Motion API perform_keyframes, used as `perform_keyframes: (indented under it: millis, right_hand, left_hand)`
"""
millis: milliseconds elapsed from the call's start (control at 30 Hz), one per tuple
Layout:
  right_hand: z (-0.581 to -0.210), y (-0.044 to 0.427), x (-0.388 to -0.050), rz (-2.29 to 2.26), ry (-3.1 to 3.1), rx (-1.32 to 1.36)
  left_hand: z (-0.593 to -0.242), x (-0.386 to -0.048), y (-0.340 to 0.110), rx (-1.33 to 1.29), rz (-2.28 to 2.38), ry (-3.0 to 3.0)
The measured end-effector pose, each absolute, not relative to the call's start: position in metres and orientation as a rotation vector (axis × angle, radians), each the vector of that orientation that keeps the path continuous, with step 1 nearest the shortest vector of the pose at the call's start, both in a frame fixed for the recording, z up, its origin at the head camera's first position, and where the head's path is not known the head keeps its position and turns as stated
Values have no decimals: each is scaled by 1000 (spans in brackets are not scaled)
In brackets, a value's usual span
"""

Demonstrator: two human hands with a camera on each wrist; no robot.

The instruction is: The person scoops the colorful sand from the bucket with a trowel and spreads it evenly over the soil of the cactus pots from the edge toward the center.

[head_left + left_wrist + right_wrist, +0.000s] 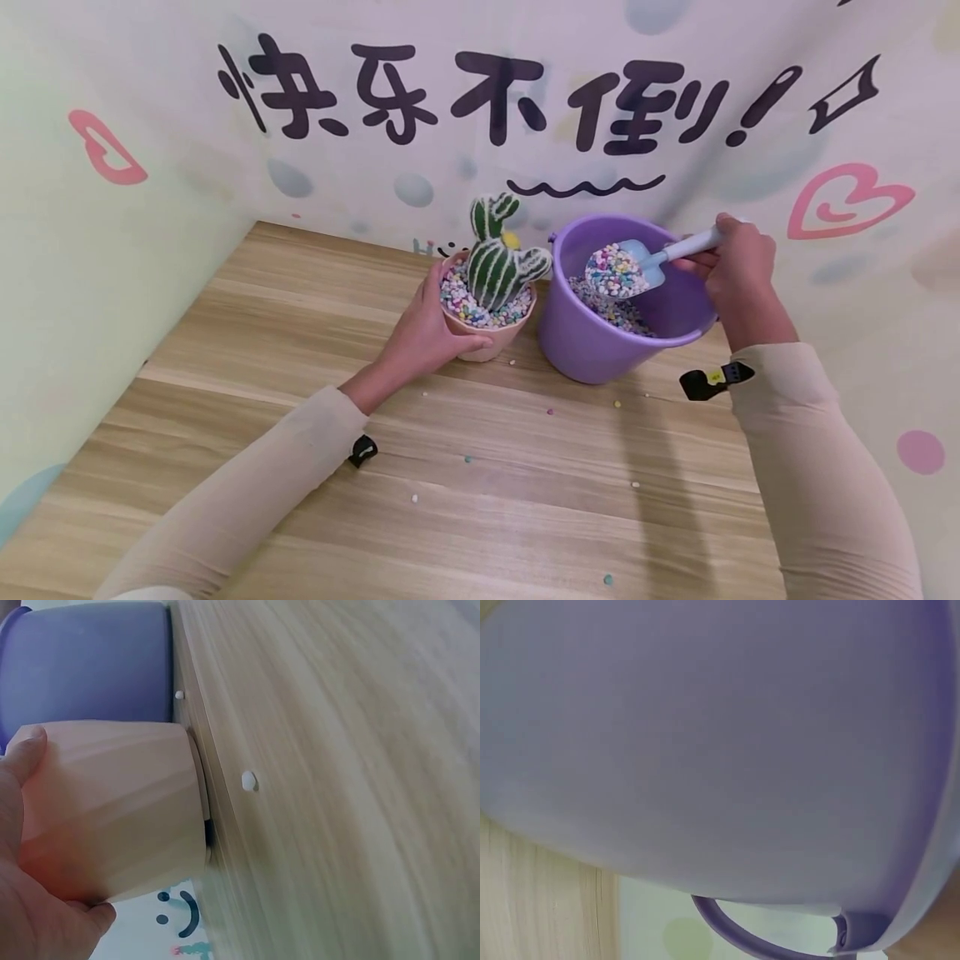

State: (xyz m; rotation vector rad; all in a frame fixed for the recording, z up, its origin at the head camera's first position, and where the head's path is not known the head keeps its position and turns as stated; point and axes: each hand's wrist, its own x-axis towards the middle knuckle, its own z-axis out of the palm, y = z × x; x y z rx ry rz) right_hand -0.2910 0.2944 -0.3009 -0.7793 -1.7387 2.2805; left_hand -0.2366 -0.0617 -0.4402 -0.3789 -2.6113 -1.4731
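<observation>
My left hand (427,329) grips the side of a pinkish pot (487,343) that holds a green cactus (495,271) in multicoloured pebbles. In the left wrist view the thumb and fingers of the left hand (45,900) lie around the pot (112,810). Over the purple bucket (592,354), my right hand (738,271) holds the handle of a light blue scoop (652,260) heaped with coloured pebbles. More pebbles lie inside the bucket. The bucket wall (720,750) fills most of the right wrist view, with only a sliver of the right hand (930,922) showing.
Several loose pebbles are scattered on the wooden table (480,517) in front of the pot and bucket. A printed cloth (420,175) with dark lettering and hearts hangs behind them. The bucket's curved handle (742,937) shows below its wall in the right wrist view.
</observation>
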Motion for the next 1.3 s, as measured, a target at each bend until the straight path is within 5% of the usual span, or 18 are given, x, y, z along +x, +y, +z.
perform_keyframes:
  millis: [933,1300]
  right_hand:
    - [-304,311,-244,2711,-1205,-745]
    - [-314,313,-233,2805,-1029,-773]
  left_hand:
    - [-436,-215,-40,-41,-1333,-2619]
    - [-433,-225,-59,-208,-1425,-2711]
